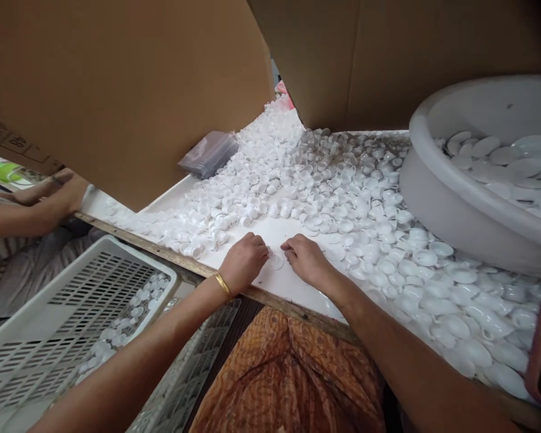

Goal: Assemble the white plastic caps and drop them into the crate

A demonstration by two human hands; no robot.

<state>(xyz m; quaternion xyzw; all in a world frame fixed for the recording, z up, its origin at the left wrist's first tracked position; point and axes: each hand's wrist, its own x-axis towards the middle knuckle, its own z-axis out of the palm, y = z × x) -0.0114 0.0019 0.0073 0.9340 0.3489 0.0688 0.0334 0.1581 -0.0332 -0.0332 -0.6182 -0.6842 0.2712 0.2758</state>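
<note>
We've L hand (247, 260) & R hand (307, 257) w/ fingers curled in; can't tell what, if anything, they grip. Btwn them, 1 clear round pc (276, 261) on white tabletop (293, 291), white pcs (270, 180) heaped beyond, 1 big tub (469, 207) at R.

Left grip (247, 260) and right grip (304, 258) beside a pale disc (276, 261), possibly clear plastic, near small white pieces (345, 225).
</note>
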